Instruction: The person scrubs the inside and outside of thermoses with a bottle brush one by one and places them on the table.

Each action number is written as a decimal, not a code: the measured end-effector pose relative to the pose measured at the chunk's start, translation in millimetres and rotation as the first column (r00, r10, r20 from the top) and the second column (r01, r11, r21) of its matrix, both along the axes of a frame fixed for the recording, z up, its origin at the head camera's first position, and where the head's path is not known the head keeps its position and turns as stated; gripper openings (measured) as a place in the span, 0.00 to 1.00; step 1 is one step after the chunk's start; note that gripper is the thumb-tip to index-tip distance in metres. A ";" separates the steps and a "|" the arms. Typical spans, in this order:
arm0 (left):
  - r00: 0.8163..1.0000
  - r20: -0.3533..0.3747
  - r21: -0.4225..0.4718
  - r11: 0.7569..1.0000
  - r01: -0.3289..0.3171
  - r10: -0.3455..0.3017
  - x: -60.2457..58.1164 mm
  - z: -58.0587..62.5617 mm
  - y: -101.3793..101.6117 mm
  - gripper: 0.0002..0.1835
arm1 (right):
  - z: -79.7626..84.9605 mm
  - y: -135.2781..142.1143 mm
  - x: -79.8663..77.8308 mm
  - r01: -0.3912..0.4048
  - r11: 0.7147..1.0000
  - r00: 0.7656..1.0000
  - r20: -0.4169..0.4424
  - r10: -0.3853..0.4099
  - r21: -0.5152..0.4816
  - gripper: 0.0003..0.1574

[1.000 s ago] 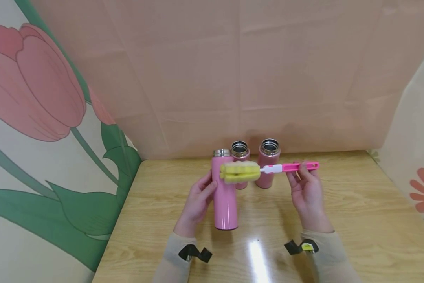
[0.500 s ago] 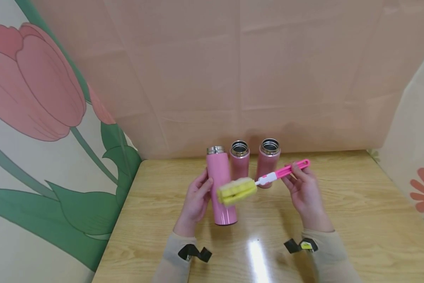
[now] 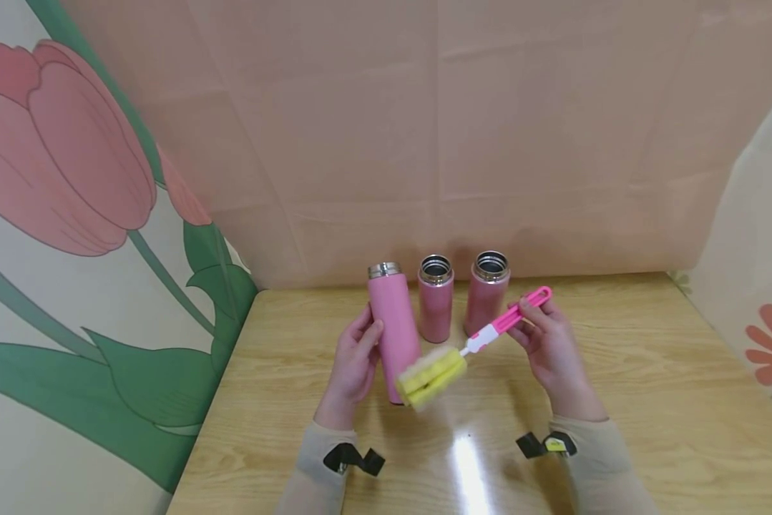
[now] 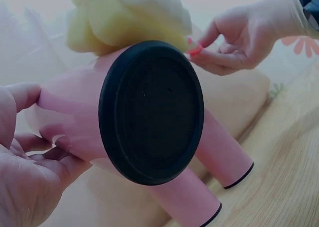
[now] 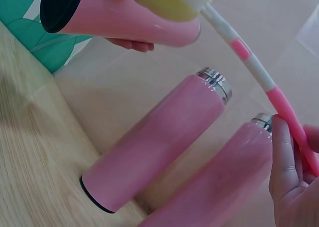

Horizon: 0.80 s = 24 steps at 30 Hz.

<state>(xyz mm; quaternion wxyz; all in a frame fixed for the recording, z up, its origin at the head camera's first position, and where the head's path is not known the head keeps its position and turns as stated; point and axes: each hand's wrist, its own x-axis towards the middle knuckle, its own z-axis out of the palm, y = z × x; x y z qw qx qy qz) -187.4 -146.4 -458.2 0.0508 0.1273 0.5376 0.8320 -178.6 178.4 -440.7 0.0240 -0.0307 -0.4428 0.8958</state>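
My left hand (image 3: 352, 361) grips a pink thermos bottle (image 3: 392, 315) with a bare steel neck, tilted with its top leaning left. Its black base (image 4: 154, 112) faces the camera in the left wrist view, lifted off the table. My right hand (image 3: 551, 350) pinches the pink handle of a bottle brush (image 3: 489, 335). The brush's yellow and white sponge head (image 3: 432, 375) points down and left, overlapping the lower part of the held bottle in the head view. Behind, two more pink bottles stand upright and lidless, one nearer the middle (image 3: 436, 304) and one to its right (image 3: 486, 297).
A wooden table (image 3: 282, 372) lies under everything, with a bright reflection near its front. A plain peach cloth (image 3: 424, 143) hangs along the back edge. At the left is a wall panel with a large tulip print (image 3: 83, 157).
The brush has swung from level to slanting, its sponge head moving down. My left hand's bottle has shifted left and tilted further, uncovering the middle standing bottle.
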 end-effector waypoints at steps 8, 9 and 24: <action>1.000 -0.005 -0.006 1.000 -0.021 0.021 -0.7 0.7 0.0 0.32 | 2.5 -1.1 2.1 -0.004 0.996 0.999 -0.053 0.009 0.094 0.05; 1.000 -0.001 -0.004 1.000 -0.027 0.027 -0.5 1.1 0.3 0.32 | 2.5 -1.0 2.3 -0.007 0.995 0.998 -0.061 0.013 0.095 0.06; 0.993 0.015 0.018 0.993 -0.118 0.118 4.8 13.3 0.9 0.32 | 0.0 5.5 14.0 -0.008 1.000 0.980 -0.196 0.013 0.025 0.10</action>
